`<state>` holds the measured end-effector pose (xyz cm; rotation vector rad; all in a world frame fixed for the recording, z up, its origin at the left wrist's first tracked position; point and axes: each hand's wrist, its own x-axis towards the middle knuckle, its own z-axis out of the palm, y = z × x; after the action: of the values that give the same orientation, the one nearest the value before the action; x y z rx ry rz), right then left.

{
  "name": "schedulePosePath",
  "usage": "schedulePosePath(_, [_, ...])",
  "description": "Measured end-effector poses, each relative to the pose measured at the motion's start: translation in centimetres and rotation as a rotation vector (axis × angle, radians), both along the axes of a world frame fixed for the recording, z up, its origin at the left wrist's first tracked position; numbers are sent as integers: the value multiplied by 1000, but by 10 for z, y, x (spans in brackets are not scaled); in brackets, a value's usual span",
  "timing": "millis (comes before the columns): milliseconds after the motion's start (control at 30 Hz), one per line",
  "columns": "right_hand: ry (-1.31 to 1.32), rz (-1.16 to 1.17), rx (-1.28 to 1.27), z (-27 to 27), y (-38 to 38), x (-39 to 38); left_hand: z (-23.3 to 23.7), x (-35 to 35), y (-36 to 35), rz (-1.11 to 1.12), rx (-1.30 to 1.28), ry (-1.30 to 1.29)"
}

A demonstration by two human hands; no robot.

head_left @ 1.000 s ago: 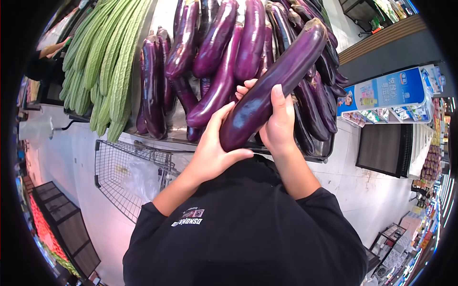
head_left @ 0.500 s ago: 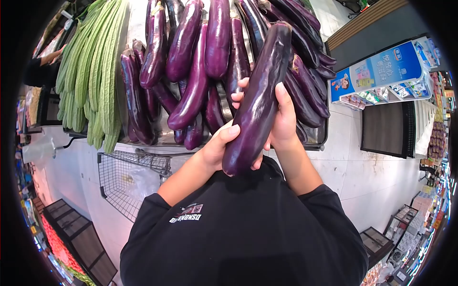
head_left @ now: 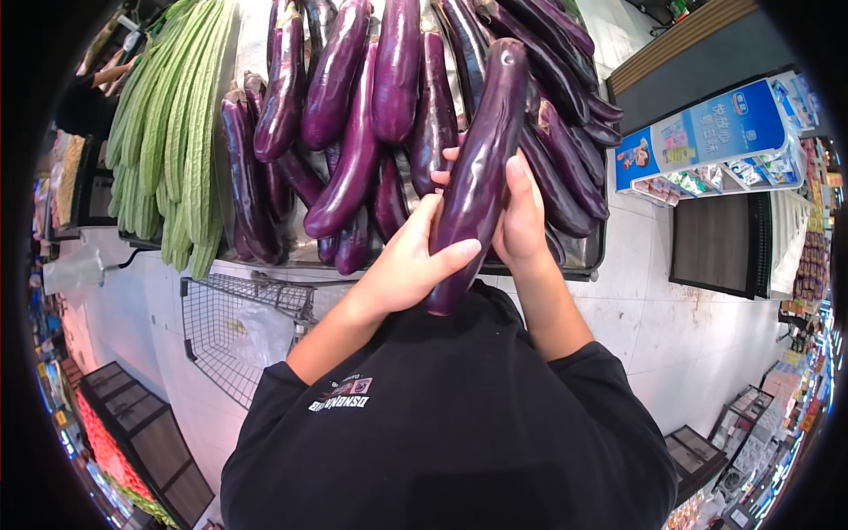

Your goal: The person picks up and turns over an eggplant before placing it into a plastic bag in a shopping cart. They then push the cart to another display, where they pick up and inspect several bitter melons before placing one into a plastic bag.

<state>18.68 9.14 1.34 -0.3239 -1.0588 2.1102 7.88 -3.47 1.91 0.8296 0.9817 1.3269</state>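
Note:
A long, glossy purple eggplant is held upright but tilted in front of my chest, its top end leaning to the right. My left hand wraps the lower part, with the thumb lying across the skin. Around the middle, on the right side, my right hand grips it with the thumb pointing up; some fingertips show on the far left side. Behind it, several more eggplants lie piled on a display tray.
Long green ridged gourds hang left of the eggplants. A wire shopping cart with a clear plastic bag stands below left. At right is a blue-topped shelf of packets. Another person's arm shows at the far left.
The held eggplant has turned, showing a pale spot near its top end. My left hand has shifted up and its thumb now lies farther across the eggplant.

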Motion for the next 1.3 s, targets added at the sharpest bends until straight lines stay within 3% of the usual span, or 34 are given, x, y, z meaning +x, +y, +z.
schedulePosePath(33, [-27, -15, -72, -1, -3, -1, 1, 2, -1, 117, -27, 239])
schedulePosePath(67, [-54, -29, -144, 0, -7, -2, 4, 3, -3, 118, -27, 239])
schedulePosePath(133, [-72, -52, -120, 0, -9, -3, 18, 3, -6, 61, -99, 481])
schedulePosePath(200, [71, 6, -242, -8, -8, -4, 23, 4, -9, 56, -104, 520])
schedulePosePath(333, [263, 225, -379, -6, -4, 0, 39, -1, -13, 5, -95, 457])
schedulePosePath(533, [499, 261, -428, -14, -2, -5, 38, -3, -17, -66, -133, 393])
schedulePosePath(600, [456, 234, -400, -12, -1, -3, 36, 0, -18, -70, -130, 371])
schedulePosePath(667, [458, 218, -384, -14, 2, -3, 34, 6, -16, -31, -111, 190])
schedulePosePath(767, [444, 119, -212, -15, 5, -4, 14, 12, -12, 40, 4, 52])
schedulePosePath(900, [476, 172, -103, -2, 5, -1, 5, 13, -13, 75, 78, 3])
schedulePosePath(967, [402, 119, -29, 3, -2, 4, 5, 13, -20, 221, 304, 421])
schedulePosePath(1000, [331, 72, 46, 6, -6, 7, 6, 12, -22, 229, 302, 417])
schedulePosePath(1067, [341, 95, 39, -2, -11, 15, 11, 7, -24, 275, 278, 837])
schedulePosePath(1167, [269, -66, -290, -18, -20, 22, 12, 5, -23, 282, 224, 943])
schedulePosePath(1300, [272, -74, -345, -30, -21, 23, 11, -1, -27, 196, 165, 916])
